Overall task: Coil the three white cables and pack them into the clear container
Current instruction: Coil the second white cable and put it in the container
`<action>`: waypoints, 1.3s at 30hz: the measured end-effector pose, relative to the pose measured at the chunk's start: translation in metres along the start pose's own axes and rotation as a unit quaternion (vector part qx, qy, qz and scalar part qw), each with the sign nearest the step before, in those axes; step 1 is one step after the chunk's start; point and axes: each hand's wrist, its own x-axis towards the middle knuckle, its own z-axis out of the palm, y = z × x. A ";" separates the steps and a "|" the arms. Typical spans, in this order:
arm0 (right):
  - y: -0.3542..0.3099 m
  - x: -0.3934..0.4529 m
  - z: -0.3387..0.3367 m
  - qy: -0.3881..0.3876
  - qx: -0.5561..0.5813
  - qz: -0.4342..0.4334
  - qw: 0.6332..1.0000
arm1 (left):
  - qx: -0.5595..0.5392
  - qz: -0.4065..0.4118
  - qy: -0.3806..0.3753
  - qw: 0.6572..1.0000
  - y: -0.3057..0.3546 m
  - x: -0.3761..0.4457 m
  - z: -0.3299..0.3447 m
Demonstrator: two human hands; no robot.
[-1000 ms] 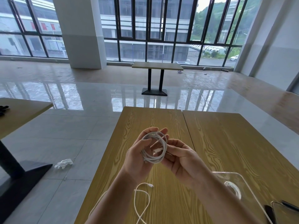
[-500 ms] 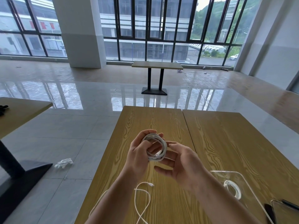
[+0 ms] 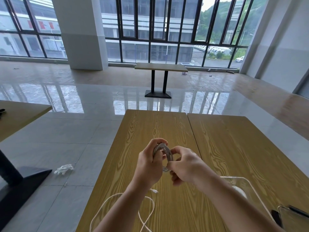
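A loose white cable (image 3: pixel 147 213) is lying uncoiled on the table (image 3: pixel 167 124), waiting its turn. The left hand (image 3: pixel 148 162) is gripping the coiled cable (image 3: pixel 164 153) while the right hand (image 3: pixel 185 164) is pinching its end. One coil (image 3: pixel 239 191) is already sitting in the clear container (image 3: pixel 250 185), so roughly a third looks done.

Low in the centre of the frame, the left hand (image 3: pixel 148 162) grips a coiled white cable (image 3: pixel 163 151) above the wooden table (image 3: pixel 150 124); the right hand (image 3: pixel 185 164) pinches the coil's lower edge; a loose white cable (image 3: pixel 147 206) sprawls at bottom centre; the clear container (image 3: pixel 250 186), lower right, holds another coil (image 3: pixel 239 191).
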 end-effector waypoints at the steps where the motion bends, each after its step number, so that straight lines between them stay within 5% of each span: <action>1: 0.001 0.000 0.000 -0.002 0.012 -0.009 1.000 | -0.007 -0.004 0.004 1.000 -0.001 0.000 0.000; 9: 0.010 -0.005 -0.008 -0.080 0.127 -0.026 0.988 | -0.148 -0.123 0.043 0.981 -0.007 0.008 -0.014; 28: 0.020 0.012 -0.009 -0.055 0.353 -0.065 0.932 | -0.279 -0.136 -0.048 0.949 0.018 0.006 -0.012; 39: 0.033 0.017 -0.015 -0.003 0.344 -0.061 0.937 | -0.219 -0.231 0.022 0.948 0.005 0.002 -0.030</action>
